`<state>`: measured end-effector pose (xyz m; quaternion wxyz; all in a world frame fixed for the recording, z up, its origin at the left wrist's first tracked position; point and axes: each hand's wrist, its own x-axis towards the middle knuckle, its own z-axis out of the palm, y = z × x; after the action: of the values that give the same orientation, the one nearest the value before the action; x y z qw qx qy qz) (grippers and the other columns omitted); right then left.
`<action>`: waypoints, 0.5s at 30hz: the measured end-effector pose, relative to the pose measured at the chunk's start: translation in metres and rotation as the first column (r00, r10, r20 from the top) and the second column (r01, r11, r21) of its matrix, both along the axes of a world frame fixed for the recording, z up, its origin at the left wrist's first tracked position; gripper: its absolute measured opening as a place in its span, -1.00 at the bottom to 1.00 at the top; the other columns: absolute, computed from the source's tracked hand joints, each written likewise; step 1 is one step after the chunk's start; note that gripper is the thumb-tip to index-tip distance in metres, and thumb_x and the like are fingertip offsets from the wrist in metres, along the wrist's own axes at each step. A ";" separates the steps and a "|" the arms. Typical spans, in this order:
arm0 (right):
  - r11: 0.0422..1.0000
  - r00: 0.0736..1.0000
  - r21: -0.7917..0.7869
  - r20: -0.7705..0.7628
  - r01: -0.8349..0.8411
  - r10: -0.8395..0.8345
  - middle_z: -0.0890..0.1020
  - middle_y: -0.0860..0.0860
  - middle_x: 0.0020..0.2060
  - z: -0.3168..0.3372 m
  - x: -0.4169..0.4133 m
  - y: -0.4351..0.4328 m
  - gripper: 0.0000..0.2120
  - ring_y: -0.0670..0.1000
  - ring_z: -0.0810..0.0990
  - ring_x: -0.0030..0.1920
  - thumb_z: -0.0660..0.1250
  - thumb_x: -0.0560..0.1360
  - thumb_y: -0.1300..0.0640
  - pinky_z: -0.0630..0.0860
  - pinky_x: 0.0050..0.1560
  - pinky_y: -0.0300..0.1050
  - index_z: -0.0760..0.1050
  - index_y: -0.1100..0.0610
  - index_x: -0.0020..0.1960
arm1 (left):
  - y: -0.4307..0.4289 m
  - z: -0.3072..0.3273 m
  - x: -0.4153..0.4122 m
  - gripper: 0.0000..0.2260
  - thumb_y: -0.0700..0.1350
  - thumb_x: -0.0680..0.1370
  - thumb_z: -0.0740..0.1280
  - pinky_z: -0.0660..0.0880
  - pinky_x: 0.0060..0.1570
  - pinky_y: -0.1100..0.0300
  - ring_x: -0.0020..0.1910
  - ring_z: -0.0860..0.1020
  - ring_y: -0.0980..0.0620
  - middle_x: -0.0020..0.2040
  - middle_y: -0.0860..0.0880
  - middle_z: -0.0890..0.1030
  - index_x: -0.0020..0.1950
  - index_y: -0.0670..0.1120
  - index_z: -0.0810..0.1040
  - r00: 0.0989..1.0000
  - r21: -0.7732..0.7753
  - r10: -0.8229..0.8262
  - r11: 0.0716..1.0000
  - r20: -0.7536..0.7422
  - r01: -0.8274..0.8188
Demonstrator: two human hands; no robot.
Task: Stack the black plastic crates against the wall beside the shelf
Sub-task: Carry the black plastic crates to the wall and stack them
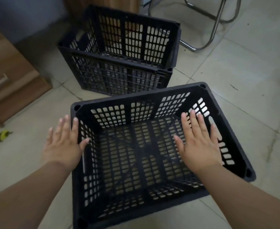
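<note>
Crates: near crate (136, 162) empty, far crate (119, 52) w/ another nested; hands (63, 146) flat, ungripping.

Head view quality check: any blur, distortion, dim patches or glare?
Head view: wide-angle bending curves the floor tiles and near crate; both hands, left and right, are slightly motion-soft; top-left wall is dim; mild shine on the chair legs.

Looks like an office or storeroom: pale tiled floor (251, 80), chrome chair frame (217, 22), wood-laminate cabinet (12, 76), black plastic crates (119, 52) on the floor.
</note>
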<state>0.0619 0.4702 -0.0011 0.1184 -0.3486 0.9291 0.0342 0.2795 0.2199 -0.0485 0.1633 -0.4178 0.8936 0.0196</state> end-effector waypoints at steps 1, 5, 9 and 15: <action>1.000 1.000 0.002 -0.002 -0.007 0.007 -0.55 -0.13 0.29 -0.001 0.000 -0.003 -0.47 -0.11 -0.52 0.36 -0.40 0.47 -0.22 -0.60 0.28 -0.06 -0.64 -0.13 0.28 | 0.006 -0.002 0.004 -0.43 0.23 0.51 -0.30 -0.51 0.27 0.11 0.35 -0.46 0.09 0.36 0.00 -0.50 0.35 -0.01 -0.53 1.000 0.015 0.004 1.000 -0.007 -0.003; 0.999 1.000 0.034 -0.002 -0.021 0.021 -0.53 -0.12 0.32 -0.005 -0.016 -0.003 -0.50 -0.11 -0.55 0.33 -0.34 0.56 -0.20 -0.62 0.25 -0.07 -0.58 -0.12 0.32 | 0.027 -0.014 0.015 -0.42 0.24 0.49 -0.33 -0.35 0.40 0.05 0.44 -0.37 0.03 0.38 -0.01 -0.45 0.37 0.00 -0.50 0.995 0.039 0.077 0.996 -0.067 -0.075; 0.996 1.000 0.083 0.005 0.011 -0.011 -0.51 -0.12 0.34 -0.013 -0.049 0.017 -0.46 -0.10 -0.55 0.34 -0.28 0.55 -0.19 -0.58 0.27 -0.06 -0.58 -0.12 0.34 | 0.026 -0.021 0.013 -0.41 0.23 0.52 -0.25 -0.28 0.43 0.03 0.49 -0.26 0.01 0.47 -0.01 -0.32 0.43 0.00 -0.38 0.988 -0.019 0.094 0.995 -0.125 -0.097; 0.981 0.994 0.160 -0.003 0.108 -0.109 -0.47 -0.04 0.39 -0.035 -0.101 0.059 -0.42 -0.02 -0.46 0.40 -0.25 0.55 -0.19 -0.37 0.43 0.06 -0.56 -0.10 0.37 | 0.026 -0.026 0.012 -0.39 0.16 0.57 -0.03 -0.19 0.44 0.03 0.52 -0.14 -0.08 0.55 -0.14 -0.11 0.52 -0.03 -0.19 0.984 -0.063 0.138 0.987 -0.109 -0.145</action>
<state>-0.0393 0.5289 -0.0360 0.1502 -0.2870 0.9406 0.1014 0.2917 0.2463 -0.0741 0.0996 -0.4841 0.8691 0.0215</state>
